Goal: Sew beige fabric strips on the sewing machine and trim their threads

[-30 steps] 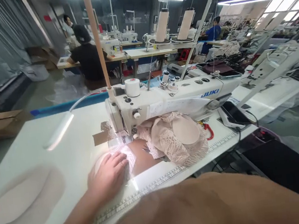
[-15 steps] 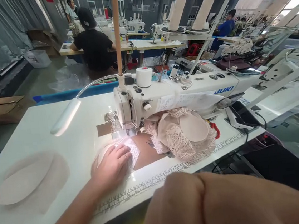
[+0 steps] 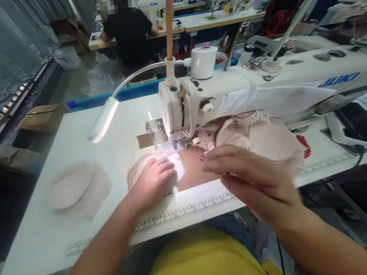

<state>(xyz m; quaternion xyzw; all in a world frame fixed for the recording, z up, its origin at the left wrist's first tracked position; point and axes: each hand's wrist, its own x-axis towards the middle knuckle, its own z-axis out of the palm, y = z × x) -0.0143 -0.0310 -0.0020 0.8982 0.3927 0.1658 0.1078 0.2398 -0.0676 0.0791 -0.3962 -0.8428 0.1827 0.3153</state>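
My left hand (image 3: 153, 180) lies on a beige cup piece with white lace (image 3: 177, 167), fingers flat and slightly apart, just in front of the needle area of the sewing machine (image 3: 175, 107). Over the right side of the brown plate (image 3: 192, 169) is my right hand (image 3: 257, 177), blurred, its fingers bent together around something small with dark metallic tips; what it is cannot be made out. A heap of beige cups and lace (image 3: 266, 139) sits behind that hand, under the machine arm. Another beige cup piece (image 3: 71, 187) rests on the table's left part.
A lit lamp (image 3: 103, 120) on a bent metal neck hangs over the white table (image 3: 114, 229). A printed ruler (image 3: 185, 212) runs along the front edge. Red-handled item (image 3: 304, 146) at right. A person in black (image 3: 130, 33) sits at a table beyond.
My right hand has moved away from the camera to the plate beside the machine. The view has tilted down and shifted, showing more yellow clothing. My left hand stays on the lace piece.
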